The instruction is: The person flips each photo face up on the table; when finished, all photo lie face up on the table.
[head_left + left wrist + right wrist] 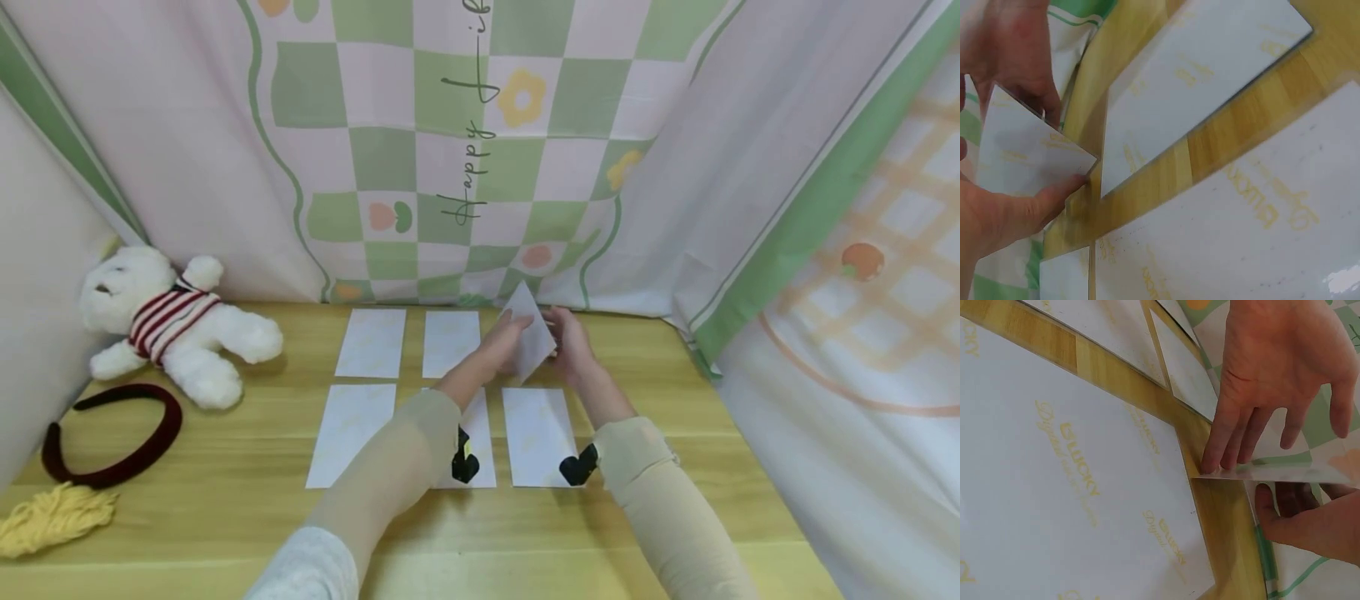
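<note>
Between both hands stands a white sheet of photo paper (531,342) with faint yellow lettering, tilted up off the table. My left hand (504,343) holds it from the left, the thumb (1054,201) lying across its near face. Opposite, my right hand (573,343) grips from the right, its thumb and bent fingers (1265,503) against the far face. The right wrist view shows this sheet edge-on, with the left hand's fingertips (1209,464) on its upper side. Several similar white sheets (540,433) lie in two rows on the wooden table (480,542).
A white teddy bear (180,321) in a striped sweater lies at the back left. In front of it are a dark red headband (168,433) and a bundle of yellow yarn (56,518). A patterned curtain (382,158) hangs along the table's back edge.
</note>
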{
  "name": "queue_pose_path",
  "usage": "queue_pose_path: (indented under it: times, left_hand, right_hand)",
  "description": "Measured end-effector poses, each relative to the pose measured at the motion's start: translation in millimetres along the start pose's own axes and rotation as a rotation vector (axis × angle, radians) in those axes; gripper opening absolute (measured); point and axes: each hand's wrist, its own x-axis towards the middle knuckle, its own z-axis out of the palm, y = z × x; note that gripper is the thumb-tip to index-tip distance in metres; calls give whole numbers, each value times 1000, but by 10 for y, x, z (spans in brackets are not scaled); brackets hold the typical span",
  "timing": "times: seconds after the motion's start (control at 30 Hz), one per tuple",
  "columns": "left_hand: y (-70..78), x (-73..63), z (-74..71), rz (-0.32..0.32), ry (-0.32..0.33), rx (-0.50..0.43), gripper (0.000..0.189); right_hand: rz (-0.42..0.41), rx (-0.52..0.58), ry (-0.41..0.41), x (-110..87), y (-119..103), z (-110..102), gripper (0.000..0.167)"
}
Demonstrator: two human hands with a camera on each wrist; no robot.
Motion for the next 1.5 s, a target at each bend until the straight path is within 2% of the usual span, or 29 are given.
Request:
queue_pose_path:
  times: [0.13, 0.4, 0.57, 0.63, 0.73, 0.9, 1.1, 1.3, 1.5]
  left_hand:
    - [0, 10, -20, -67, -45, -185, 77]
    - [-41, 25, -86, -73, -115, -353, 68]
    - [-32, 11, -132, -132, -139, -496, 72]
    - [-36, 10, -147, -144, -139, -521, 72]
    - [-53, 12, -156, -132, -132, -526, 65]
    - [-62, 8, -171, -81, -92, -486, 51]
    - [-77, -2, -148, -43, -22, -377, 48]
    - [-90, 10, -85, -18, 120, -158, 44]
    - [-24, 11, -23, 19, 224, 123, 39]
  right_hand:
    - [8, -47, -101, -5, 38, -12, 69]
    - [-3, -190, -285, 6, 122, -46, 65]
    - [-26, -270, -314, -37, 151, -28, 60]
    - [-32, -322, -311, -39, 162, -13, 60]
    - [-42, -457, -305, -42, 166, 9, 60]
    - [-75, -680, -308, -80, 166, 31, 61]
    - [-144, -791, -343, -55, 207, -22, 60]
    - [-212, -952, -329, -56, 234, -98, 60]
    - [-210, -1047, -265, -71, 233, -164, 57]
